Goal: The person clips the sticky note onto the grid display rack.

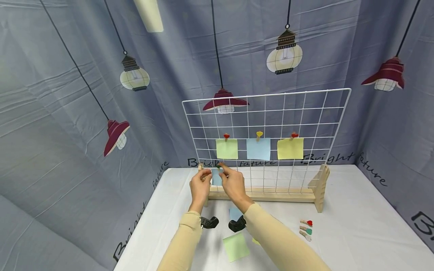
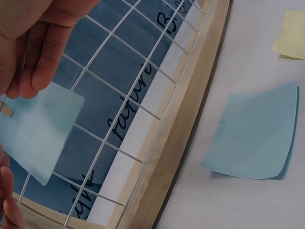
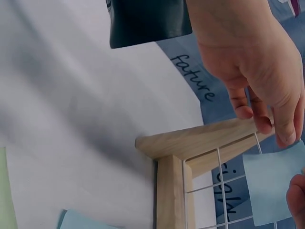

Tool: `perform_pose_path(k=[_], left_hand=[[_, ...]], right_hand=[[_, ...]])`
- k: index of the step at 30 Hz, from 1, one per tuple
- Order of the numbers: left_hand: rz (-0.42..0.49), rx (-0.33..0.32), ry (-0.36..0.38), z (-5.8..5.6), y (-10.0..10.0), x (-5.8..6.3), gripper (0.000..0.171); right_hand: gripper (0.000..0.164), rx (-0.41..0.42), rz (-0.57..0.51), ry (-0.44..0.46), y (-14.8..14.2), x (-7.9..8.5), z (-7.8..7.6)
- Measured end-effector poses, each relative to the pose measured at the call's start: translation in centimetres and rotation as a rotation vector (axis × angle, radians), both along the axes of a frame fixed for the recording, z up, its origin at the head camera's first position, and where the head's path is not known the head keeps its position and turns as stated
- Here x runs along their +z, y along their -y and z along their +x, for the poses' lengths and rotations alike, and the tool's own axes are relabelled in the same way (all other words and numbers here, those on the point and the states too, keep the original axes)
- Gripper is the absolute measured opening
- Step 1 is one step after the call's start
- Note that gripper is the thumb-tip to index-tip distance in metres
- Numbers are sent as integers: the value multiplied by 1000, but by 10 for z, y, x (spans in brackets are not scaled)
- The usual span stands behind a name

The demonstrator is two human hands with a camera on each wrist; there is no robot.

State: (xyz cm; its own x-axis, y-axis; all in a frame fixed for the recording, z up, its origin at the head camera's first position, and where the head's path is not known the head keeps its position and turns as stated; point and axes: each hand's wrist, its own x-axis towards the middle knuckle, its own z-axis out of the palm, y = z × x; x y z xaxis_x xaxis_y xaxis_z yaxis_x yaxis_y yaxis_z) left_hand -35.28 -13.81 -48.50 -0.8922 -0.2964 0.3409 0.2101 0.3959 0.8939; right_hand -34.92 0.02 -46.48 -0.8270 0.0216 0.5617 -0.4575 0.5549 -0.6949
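Low on the left of the wire grid rack (image 1: 278, 197), the left hand (image 1: 200, 187) pinches a blue sticky note (image 2: 45, 129); the right hand (image 1: 234, 185) pinches a small clothespin (image 2: 5, 109) (green-topped).

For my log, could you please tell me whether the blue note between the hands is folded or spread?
Spread: the blue note shows a broad face in both wrist views, with no fold visible.
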Motion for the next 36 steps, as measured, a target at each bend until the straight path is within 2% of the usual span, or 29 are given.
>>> perform_pose_path(k=[10, 19, 23, 29, 36], left_hand=[[-9, -4, -17, 12, -3, -1, 15], [-1, -75, -41, 22, -7, -1, 20], [-4, -104, -60, 28, -8, 2, 22], [-8, -149, -79, 35, -10, 8, 20], [-37, -202, -112, 45, -11, 14, 30]], right_hand=[[36, -18, -58, 29, -10, -7, 6], [31, 5, -101, 84, -21, -10, 14], [31, 31, -115, 114, -27, -7, 19], [23, 19, -131, 106, -40, -4, 29], [18, 23, -135, 119, -53, -3, 38]])
